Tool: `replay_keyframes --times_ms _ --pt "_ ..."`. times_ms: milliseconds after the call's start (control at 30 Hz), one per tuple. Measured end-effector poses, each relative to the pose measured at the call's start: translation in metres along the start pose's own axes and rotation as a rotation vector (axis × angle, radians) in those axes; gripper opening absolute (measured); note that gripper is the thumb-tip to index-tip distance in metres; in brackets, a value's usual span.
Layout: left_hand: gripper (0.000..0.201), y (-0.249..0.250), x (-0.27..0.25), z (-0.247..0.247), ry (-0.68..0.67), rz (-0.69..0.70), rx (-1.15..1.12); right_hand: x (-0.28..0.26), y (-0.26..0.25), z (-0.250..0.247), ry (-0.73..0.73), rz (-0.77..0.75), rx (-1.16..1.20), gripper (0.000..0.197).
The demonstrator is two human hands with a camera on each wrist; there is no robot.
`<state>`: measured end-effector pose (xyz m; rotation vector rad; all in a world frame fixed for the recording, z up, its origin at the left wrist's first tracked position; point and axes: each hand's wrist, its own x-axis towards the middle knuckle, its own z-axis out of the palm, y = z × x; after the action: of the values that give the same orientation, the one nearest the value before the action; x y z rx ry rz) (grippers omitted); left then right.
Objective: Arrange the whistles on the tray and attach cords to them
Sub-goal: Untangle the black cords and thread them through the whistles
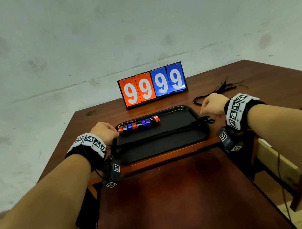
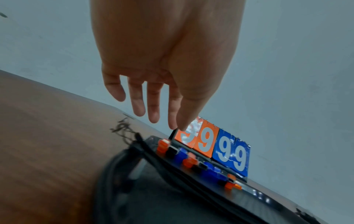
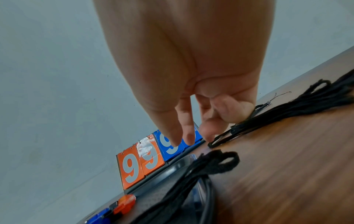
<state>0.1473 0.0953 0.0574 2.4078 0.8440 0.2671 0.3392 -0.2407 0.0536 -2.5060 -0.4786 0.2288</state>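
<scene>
A black tray point(image 1: 163, 146) lies on the brown table. Several orange, blue and black whistles point(image 1: 138, 124) stand in a row along its back left part, also seen as whistles point(image 2: 189, 160). A bundle of black cords point(image 1: 190, 125) lies across the tray, its loops hanging over the right rim. My left hand point(image 1: 105, 132) hovers at the tray's left edge beside the leftmost whistle, its fingers point(image 2: 153, 112) hanging straight and empty. My right hand point(image 1: 212, 106) hangs right of the tray, with loosely bent fingers point(image 3: 187, 136) holding nothing, close to loose cords point(image 3: 287, 110).
A flip scoreboard point(image 1: 153, 85) reading 9999 stands behind the tray. More black cords point(image 1: 221, 88) lie piled on the table at the back right. A lower brown surface point(image 1: 180, 199) extends in front of the table's front edge. A pale wall rises behind.
</scene>
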Motion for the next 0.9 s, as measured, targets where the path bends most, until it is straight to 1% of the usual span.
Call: replay_keyframes --times_ms 133,233,400,567,667,800,900 --pt "0.007 0.037 -0.002 0.007 -0.018 0.089 0.020 -0.009 0.005 -0.019 0.029 -0.018 0.020 0.013" --pt "0.004 0.067 -0.001 0.020 -0.024 0.147 0.016 -0.013 0.014 -0.034 0.047 -0.008 0.067 0.011" --pt "0.009 0.126 0.007 0.055 -0.100 0.267 0.026 -0.006 0.040 -0.058 0.096 0.037 0.162 0.021" --pt "0.010 0.189 0.019 0.100 -0.155 0.368 0.004 0.011 0.072 -0.076 0.154 0.058 0.217 0.019" --pt "0.012 0.222 0.028 0.126 -0.179 0.419 0.012 0.026 0.088 -0.083 0.140 0.048 0.139 0.015" --pt "0.017 0.255 0.046 0.160 -0.178 0.454 0.023 0.055 0.104 -0.081 0.071 0.019 0.091 0.011" --pt "0.014 0.272 0.057 0.178 -0.204 0.471 0.009 0.074 0.108 -0.075 0.029 -0.029 0.013 0.007"
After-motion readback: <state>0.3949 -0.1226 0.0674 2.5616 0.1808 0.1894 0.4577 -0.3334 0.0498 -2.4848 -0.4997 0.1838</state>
